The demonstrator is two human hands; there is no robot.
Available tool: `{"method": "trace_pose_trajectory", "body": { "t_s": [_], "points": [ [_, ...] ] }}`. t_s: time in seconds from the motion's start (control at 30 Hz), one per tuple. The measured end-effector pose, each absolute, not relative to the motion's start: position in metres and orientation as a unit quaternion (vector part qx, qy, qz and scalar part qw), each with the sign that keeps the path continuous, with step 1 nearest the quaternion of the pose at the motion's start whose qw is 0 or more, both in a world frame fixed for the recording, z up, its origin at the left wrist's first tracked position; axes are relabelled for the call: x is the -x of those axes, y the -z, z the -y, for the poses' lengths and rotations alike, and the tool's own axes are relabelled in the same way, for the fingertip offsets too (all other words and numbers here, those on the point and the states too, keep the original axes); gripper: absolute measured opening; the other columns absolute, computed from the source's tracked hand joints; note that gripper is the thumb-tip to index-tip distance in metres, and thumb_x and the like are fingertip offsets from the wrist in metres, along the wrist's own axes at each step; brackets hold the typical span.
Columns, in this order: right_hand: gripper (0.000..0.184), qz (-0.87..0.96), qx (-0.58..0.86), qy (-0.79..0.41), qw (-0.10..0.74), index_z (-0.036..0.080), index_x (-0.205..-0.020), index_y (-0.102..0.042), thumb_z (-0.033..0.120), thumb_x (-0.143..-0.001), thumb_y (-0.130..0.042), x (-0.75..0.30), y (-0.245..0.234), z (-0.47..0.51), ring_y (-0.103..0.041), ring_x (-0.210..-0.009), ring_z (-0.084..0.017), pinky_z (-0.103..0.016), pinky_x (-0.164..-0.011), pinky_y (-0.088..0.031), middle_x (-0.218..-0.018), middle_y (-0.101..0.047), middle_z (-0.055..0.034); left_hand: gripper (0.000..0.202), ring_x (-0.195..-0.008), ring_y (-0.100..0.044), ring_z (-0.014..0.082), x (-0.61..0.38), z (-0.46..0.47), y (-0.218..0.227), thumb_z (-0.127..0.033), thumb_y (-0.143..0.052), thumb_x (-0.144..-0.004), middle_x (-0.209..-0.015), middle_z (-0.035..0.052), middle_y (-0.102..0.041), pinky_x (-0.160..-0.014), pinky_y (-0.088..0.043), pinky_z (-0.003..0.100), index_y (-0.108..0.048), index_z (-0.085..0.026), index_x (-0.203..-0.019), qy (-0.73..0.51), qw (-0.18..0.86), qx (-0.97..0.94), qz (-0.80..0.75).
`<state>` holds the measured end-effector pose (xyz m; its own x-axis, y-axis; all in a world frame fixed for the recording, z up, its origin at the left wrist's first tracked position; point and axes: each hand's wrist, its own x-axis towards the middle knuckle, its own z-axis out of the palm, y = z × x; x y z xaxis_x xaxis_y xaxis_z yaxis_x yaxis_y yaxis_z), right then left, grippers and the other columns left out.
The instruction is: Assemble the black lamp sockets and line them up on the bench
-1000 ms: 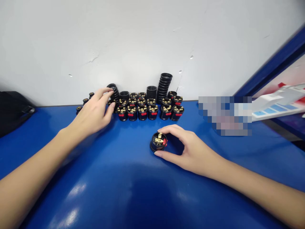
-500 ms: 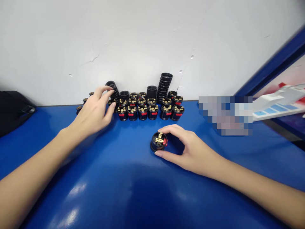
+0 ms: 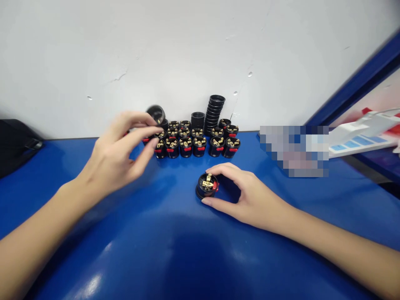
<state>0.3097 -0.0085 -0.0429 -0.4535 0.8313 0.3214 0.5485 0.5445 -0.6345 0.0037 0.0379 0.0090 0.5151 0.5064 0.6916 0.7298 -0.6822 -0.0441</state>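
Note:
My right hand (image 3: 242,192) rests on the blue table (image 3: 175,246), thumb and fingers curled round a black lamp socket (image 3: 206,185) with brass contacts and a red tab. My left hand (image 3: 117,154) is raised above the table and pinches a black ring-shaped cap (image 3: 156,113) between fingertips, just in front of the rows of similar black sockets (image 3: 193,141) by the wall. A tall stack of black rings (image 3: 214,111) stands behind those rows.
A white wall runs along the table's far edge. A dark bag (image 3: 15,143) lies at the far left. At the right are a blurred patch (image 3: 293,151), a white and blue tray (image 3: 359,135) and a blue frame.
My left hand has lifted a black ring cap off the left stack and drawn back toward me. My right hand keeps its hold on the socket.

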Motion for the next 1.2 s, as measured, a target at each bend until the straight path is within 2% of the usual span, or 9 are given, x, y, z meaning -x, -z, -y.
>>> {"method": "trace_pose_trajectory", "body": {
  "t_s": [0.13, 0.3, 0.43, 0.53, 0.7, 0.8, 0.9, 1.07, 1.2],
  "points": [
    [0.032, 0.822, 0.420, -0.227, 0.311, 0.025, -0.117, -0.068, 0.031, -0.090, -0.084, -0.310, 0.043, 0.009, -0.076, -0.110, -0.026, -0.044, -0.099, -0.061, -0.117, -0.078, -0.0064, 0.005, -0.106, -0.070, 0.0218, -0.017, -0.026, -0.006, -0.022, -0.064, -0.104, -0.114, 0.0076, -0.070, -0.097, -0.059, 0.038, -0.068, -0.022, -0.106, 0.278, 0.103, 0.913, 0.280],
    [0.032, 0.821, 0.422, -0.225, 0.312, 0.026, -0.116, -0.067, 0.030, -0.090, -0.084, -0.308, 0.042, 0.010, -0.076, -0.108, -0.027, -0.045, -0.097, -0.062, -0.116, -0.078, -0.0066, 0.019, -0.089, -0.066, 0.0169, -0.025, -0.024, 0.008, -0.024, -0.064, -0.105, -0.099, 0.0055, -0.067, -0.079, -0.056, 0.030, -0.058, -0.020, -0.088, 0.233, -0.003, 0.939, 0.252],
    [0.028, 0.821, 0.420, -0.230, 0.312, 0.025, -0.114, -0.066, 0.030, -0.091, -0.082, -0.308, 0.042, 0.010, -0.076, -0.107, -0.028, -0.045, -0.096, -0.061, -0.115, -0.078, -0.0068, 0.025, -0.084, -0.066, 0.0152, -0.028, -0.025, 0.019, -0.024, -0.068, -0.103, -0.094, 0.0034, -0.065, -0.079, -0.055, 0.029, -0.054, -0.020, -0.083, 0.251, -0.088, 0.925, 0.270],
    [0.023, 0.817, 0.422, -0.245, 0.308, 0.026, -0.114, -0.066, 0.028, -0.095, -0.077, -0.308, 0.041, 0.011, -0.077, -0.104, -0.026, -0.044, -0.093, -0.061, -0.111, -0.079, -0.0058, 0.027, -0.090, -0.068, 0.0162, -0.033, -0.024, 0.024, -0.023, -0.068, -0.102, -0.092, 0.0028, -0.065, -0.084, -0.056, 0.030, -0.053, -0.020, -0.079, 0.270, -0.144, 0.910, 0.279],
    [0.022, 0.824, 0.413, -0.224, 0.315, 0.024, -0.120, -0.065, 0.030, -0.099, -0.072, -0.308, 0.040, 0.013, -0.075, -0.102, -0.025, -0.041, -0.090, -0.061, -0.112, -0.078, -0.0058, 0.010, -0.101, -0.068, 0.0184, -0.041, -0.019, 0.026, -0.019, -0.073, -0.096, -0.108, 0.0059, -0.069, -0.094, -0.058, 0.035, -0.064, -0.021, -0.100, 0.295, -0.184, 0.892, 0.289],
    [0.030, 0.834, 0.397, -0.204, 0.324, 0.022, -0.126, -0.064, 0.033, -0.099, -0.073, -0.308, 0.040, 0.013, -0.075, -0.106, -0.026, -0.041, -0.093, -0.060, -0.117, -0.077, -0.0075, 0.027, -0.112, -0.069, 0.0205, -0.044, -0.017, 0.027, -0.019, -0.076, -0.094, -0.121, 0.0082, -0.069, -0.102, -0.060, 0.038, -0.064, -0.022, -0.118, 0.321, -0.237, 0.866, 0.301],
    [0.028, 0.837, 0.379, -0.201, 0.340, 0.023, -0.127, -0.066, 0.029, -0.100, -0.072, -0.307, 0.038, 0.013, -0.074, -0.106, -0.024, -0.039, -0.094, -0.061, -0.117, -0.077, -0.0078, 0.043, -0.118, -0.072, 0.0213, -0.044, -0.016, 0.030, -0.021, -0.080, -0.091, -0.127, 0.0080, -0.072, -0.109, -0.061, 0.040, -0.062, -0.024, -0.131, 0.341, -0.301, 0.831, 0.322],
    [0.029, 0.839, 0.371, -0.195, 0.347, 0.026, -0.130, -0.069, 0.023, -0.100, -0.070, -0.308, 0.036, 0.014, -0.075, -0.105, -0.025, -0.041, -0.094, -0.064, -0.115, -0.073, -0.0093, 0.058, -0.109, -0.077, 0.0210, -0.047, -0.015, 0.030, -0.022, -0.092, -0.081, -0.118, 0.0066, -0.078, -0.103, -0.066, 0.037, -0.060, -0.025, -0.130, 0.383, -0.371, 0.776, 0.337],
    [0.036, 0.842, 0.371, -0.177, 0.349, 0.027, -0.133, -0.068, 0.022, -0.098, -0.073, -0.309, 0.041, 0.012, -0.074, -0.103, -0.025, -0.042, -0.093, -0.065, -0.116, -0.069, -0.0093, 0.053, -0.104, -0.080, 0.0216, -0.050, -0.012, 0.027, -0.027, -0.092, -0.080, -0.113, 0.0055, -0.081, -0.101, -0.068, 0.037, -0.066, -0.025, -0.126, 0.366, -0.394, 0.765, 0.354]
  ]
}}
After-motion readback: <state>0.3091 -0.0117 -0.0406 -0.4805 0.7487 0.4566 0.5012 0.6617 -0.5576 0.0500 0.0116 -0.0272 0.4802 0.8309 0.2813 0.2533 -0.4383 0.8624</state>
